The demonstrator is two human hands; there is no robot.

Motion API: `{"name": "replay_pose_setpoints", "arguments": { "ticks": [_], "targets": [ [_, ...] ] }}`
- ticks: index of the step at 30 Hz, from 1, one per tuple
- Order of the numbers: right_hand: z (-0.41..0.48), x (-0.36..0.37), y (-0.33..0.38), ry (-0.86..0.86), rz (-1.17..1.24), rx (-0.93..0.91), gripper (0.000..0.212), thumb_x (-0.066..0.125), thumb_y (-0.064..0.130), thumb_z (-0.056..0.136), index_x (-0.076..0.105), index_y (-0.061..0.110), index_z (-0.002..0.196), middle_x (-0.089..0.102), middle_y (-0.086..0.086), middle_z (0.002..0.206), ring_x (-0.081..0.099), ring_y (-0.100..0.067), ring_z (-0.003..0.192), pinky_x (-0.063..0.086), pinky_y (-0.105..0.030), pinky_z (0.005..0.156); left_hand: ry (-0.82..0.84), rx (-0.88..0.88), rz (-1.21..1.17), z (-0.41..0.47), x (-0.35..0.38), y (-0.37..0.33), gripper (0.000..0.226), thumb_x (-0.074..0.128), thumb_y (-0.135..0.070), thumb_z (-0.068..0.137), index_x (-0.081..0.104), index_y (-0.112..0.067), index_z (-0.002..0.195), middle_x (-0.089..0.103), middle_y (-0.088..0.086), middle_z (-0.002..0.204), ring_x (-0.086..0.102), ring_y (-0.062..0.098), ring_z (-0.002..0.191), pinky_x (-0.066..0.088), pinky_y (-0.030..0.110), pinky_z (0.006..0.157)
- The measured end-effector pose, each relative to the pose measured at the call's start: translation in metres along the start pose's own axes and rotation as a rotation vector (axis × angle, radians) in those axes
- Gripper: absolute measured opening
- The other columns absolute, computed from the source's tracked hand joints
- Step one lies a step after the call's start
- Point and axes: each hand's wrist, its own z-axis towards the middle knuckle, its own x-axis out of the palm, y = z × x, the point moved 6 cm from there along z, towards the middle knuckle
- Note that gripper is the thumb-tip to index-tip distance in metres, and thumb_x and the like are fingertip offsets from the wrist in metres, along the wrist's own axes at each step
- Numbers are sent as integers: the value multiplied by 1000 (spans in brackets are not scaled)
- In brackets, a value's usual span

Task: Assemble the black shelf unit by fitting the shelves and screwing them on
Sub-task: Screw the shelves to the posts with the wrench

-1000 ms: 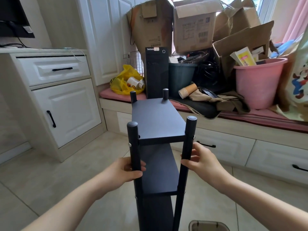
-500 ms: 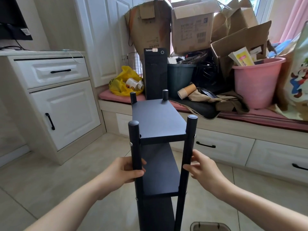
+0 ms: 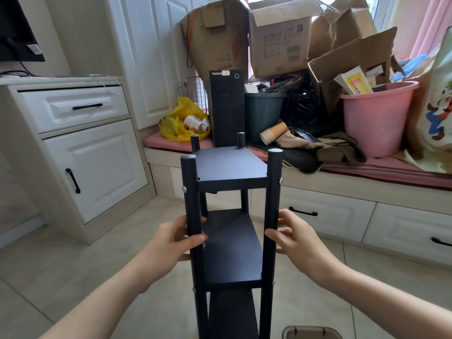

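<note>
The black shelf unit (image 3: 232,167) stands upright in front of me, with a top shelf, a middle shelf (image 3: 232,253) and a lower shelf between four round posts. Silver screw heads show on the near posts at the shelf levels. My left hand (image 3: 171,241) grips the near left post just below the top shelf, fingers wrapped round it. My right hand (image 3: 293,238) holds the near right post at the same height. Its thumb lies across the front and its fingers sit loosely at the post's far side.
A window bench (image 3: 367,172) behind the unit carries cardboard boxes (image 3: 281,37), a black computer tower (image 3: 227,106), a pink bucket (image 3: 374,116) and a yellow bag (image 3: 178,123). White cabinets (image 3: 93,167) stand at left. Tiled floor surrounds the unit; a container rim (image 3: 310,332) shows at bottom.
My right hand's fingers have slipped from the front of the right post to its side, a looser hold. The left hand keeps its grip. The view has shifted slightly.
</note>
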Motion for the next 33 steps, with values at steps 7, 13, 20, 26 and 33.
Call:
{"name": "replay_pose_setpoints", "arguments": {
  "ticks": [7, 13, 20, 26, 33],
  "targets": [
    [-4, 10, 17, 79, 172, -19, 10, 65, 14, 95, 64, 22, 100, 69, 12, 93, 70, -11, 90, 62, -40, 75, -206, 101, -72, 2, -17, -13, 22, 67, -14, 96, 67, -30, 110, 76, 1, 101, 76, 21, 86, 61, 27, 68],
    [-4, 18, 36, 137, 298, -75, 23, 60, 10, 97, 62, 29, 109, 70, 1, 96, 73, -16, 88, 59, -27, 66, -503, 215, 135, -6, -27, -22, 47, 70, -13, 94, 47, -34, 129, 60, -20, 115, 68, 8, 88, 52, 20, 75],
    [9, 9, 52, 125, 455, -90, 29, 60, 12, 97, 56, 30, 121, 75, -4, 104, 73, -19, 95, 61, -33, 72, -545, 377, 396, -27, 13, -33, 36, 67, 1, 86, 49, -30, 89, 57, -10, 93, 55, 10, 90, 46, 24, 73],
    [10, 12, 52, 95, 446, -90, 28, 61, 14, 97, 56, 28, 121, 75, -2, 104, 73, -19, 96, 61, -36, 76, 160, 69, 160, -18, 87, 1, 19, 60, -39, 99, 55, -39, 118, 69, -20, 111, 61, -10, 106, 46, 11, 88],
    [8, 12, 51, 137, 546, -25, 32, 67, 7, 92, 61, 24, 118, 75, -5, 102, 73, -22, 96, 61, -40, 78, 127, 209, 450, -9, 106, -10, 38, 67, -25, 94, 35, -42, 109, 70, -10, 90, 69, 2, 81, 58, 23, 70]
  ]
}}
